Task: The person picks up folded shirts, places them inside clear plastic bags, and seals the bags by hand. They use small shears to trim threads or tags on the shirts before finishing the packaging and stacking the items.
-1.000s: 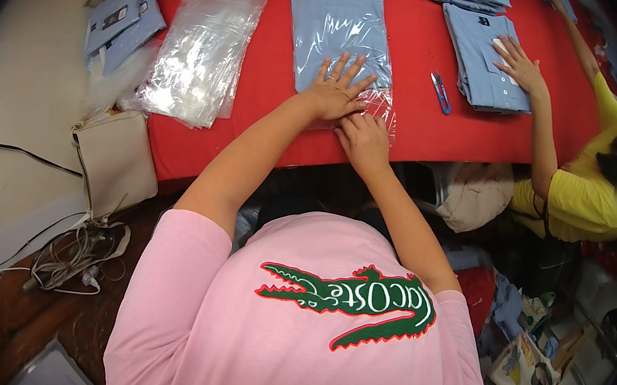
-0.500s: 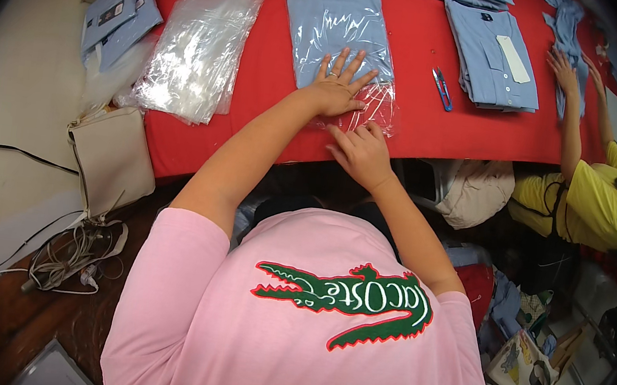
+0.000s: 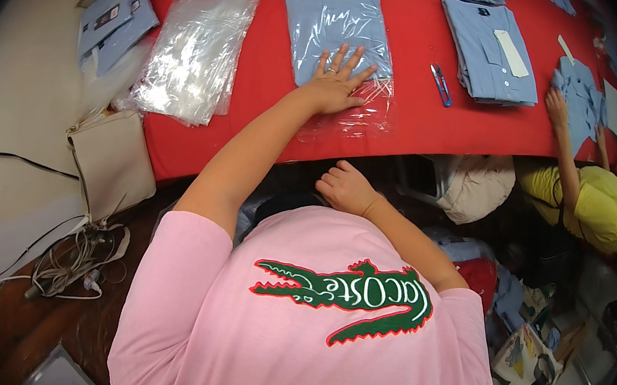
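A folded blue shirt lies inside a clear plastic bag on the red-covered table, the bag's flap end toward me. My left hand rests flat on the lower part of the bag, fingers spread and a ring on one of them. My right hand is apart from the bag, just off the table's near edge and close to my body. Its fingers are curled in, and whatever they may hold is hidden.
Flat clear bags lie to the left, bagged shirts beyond them. On the right are blue thread snips and stacked folded shirts with a white tag. A co-worker's hands touch another shirt at far right.
My right hand has pulled back from the bag's flap, off the table toward my body. My left hand stays on the bag. The co-worker's shirt now lies spread flatter.
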`<action>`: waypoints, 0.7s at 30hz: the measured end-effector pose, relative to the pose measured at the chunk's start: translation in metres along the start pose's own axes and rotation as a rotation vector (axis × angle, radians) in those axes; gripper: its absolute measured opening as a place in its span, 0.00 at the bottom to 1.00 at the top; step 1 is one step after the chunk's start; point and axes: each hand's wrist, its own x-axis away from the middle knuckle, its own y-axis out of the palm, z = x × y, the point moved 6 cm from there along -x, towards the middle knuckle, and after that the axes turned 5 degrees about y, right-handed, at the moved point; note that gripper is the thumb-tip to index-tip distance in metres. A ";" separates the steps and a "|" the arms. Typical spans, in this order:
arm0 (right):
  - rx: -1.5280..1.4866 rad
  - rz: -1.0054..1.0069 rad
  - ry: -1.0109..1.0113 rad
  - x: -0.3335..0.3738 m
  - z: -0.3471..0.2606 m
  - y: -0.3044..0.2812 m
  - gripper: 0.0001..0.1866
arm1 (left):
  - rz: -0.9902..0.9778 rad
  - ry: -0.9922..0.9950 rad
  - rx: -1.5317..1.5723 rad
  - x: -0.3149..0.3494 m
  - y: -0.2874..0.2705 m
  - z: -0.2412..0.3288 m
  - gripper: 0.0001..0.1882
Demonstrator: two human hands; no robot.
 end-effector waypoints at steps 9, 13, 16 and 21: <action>-0.229 0.591 1.110 0.060 0.125 -0.091 0.23 | 0.374 0.090 -0.126 0.027 -0.001 0.012 0.45; 0.088 0.343 0.924 0.044 0.139 -0.092 0.19 | 0.348 0.142 -0.016 0.048 0.016 0.031 0.45; -0.169 0.043 1.006 0.047 0.149 -0.081 0.17 | 0.337 0.192 0.151 0.074 0.021 0.044 0.38; 0.057 0.282 0.691 0.059 0.151 -0.119 0.22 | 0.353 0.102 0.643 0.081 -0.029 0.016 0.24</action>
